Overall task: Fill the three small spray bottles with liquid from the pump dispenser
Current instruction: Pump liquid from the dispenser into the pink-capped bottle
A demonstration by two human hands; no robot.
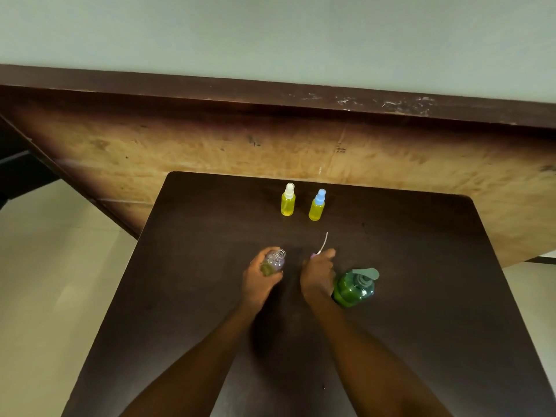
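From the head camera, a person works at a dark table (421,311). The left hand (261,276) is curled round an uncapped small spray bottle (274,261), tilted, a little yellowish liquid in its base. The right hand (319,273) pinches the removed spray head (313,255), its thin dip tube pointing away. The green pump dispenser (355,288) stands just beside the right wrist. Farther back, two capped bottles of yellow liquid stand side by side — one white-topped (288,203), one blue-topped (317,207) — near a worn wooden panel (210,145).
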